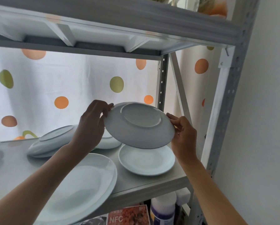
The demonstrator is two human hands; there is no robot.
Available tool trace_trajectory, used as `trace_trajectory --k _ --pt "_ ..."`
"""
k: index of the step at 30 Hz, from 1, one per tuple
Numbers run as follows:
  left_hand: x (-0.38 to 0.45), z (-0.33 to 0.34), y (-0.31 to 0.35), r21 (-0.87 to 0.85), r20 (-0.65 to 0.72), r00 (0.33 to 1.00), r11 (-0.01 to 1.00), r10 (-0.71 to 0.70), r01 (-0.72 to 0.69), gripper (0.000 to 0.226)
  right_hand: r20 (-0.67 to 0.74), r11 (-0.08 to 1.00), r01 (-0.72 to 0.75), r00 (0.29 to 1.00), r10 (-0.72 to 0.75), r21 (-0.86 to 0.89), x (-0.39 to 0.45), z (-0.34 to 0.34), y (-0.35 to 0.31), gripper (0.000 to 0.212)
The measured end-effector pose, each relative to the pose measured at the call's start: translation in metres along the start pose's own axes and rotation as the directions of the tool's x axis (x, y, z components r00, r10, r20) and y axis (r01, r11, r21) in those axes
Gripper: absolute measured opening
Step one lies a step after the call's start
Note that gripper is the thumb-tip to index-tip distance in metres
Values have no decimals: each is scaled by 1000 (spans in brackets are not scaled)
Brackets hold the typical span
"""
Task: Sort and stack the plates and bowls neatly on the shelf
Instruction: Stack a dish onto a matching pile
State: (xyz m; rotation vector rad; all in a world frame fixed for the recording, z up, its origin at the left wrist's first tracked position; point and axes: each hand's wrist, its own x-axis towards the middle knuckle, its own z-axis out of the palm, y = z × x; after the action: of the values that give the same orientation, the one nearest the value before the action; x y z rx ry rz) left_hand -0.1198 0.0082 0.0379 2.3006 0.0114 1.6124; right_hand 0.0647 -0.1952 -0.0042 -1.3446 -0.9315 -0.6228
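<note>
Sorting barely begun: upturned white plate [140, 125] gripped at opposite rims by left hand [91, 122] and right hand [184, 135] above shelf's [14, 164] front right corner, other dishes scattered unstacked.

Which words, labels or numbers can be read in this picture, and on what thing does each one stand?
"NFC": white letters on the orange carton below the shelf.
Other white characters along the top of that carton: too blurred to read.
Label on the dark bottle beside the carton: too small to read.
The plate held in the left hand and right hand bears no text.
</note>
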Motion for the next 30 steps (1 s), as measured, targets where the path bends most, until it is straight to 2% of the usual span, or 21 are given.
trace_trajectory --k 3,5,7,10,12,14,16,19,23,26,30 --pt "-4 0 4 -34 26 1000 999 -6 7 50 7 999 -42 999 42 10 0 -2 -2 21" --pt "-5 0 7 -109 36 993 987 -113 117 37 12 995 -93 996 92 34 -1 -4 -7 25" --pt "-6 -1 11 -178 79 972 957 -220 231 29 30 982 -167 986 165 86 0 -7 -14 20" --pt "-5 -2 13 -253 165 923 889 -348 381 42 32 968 -233 972 232 88 1 -15 -18 16" --pt "-3 -2 15 -257 231 888 856 -397 449 48 65 962 -272 961 270 24 2 -18 -14 20" --pt "1 2 17 -209 262 873 859 -412 468 42 105 960 -263 956 273 -99 4 -20 -11 31" --pt "5 8 19 -152 270 844 845 -464 513 23 130 950 -233 956 263 -208 5 -20 -11 30" --pt "7 21 21 -31 344 721 760 -601 649 13 136 915 -269 937 321 -300 6 -23 -11 25" --pt "-4 32 20 140 460 566 685 -684 715 16 212 816 -421 823 527 -396 1 -32 5 22" --pt "-13 37 17 265 540 471 672 -697 692 18 262 756 -441 751 606 -484 -8 -33 24 25" --pt "-19 42 12 418 610 412 716 -677 559 21 277 709 -470 694 665 -526 -16 -32 37 22"
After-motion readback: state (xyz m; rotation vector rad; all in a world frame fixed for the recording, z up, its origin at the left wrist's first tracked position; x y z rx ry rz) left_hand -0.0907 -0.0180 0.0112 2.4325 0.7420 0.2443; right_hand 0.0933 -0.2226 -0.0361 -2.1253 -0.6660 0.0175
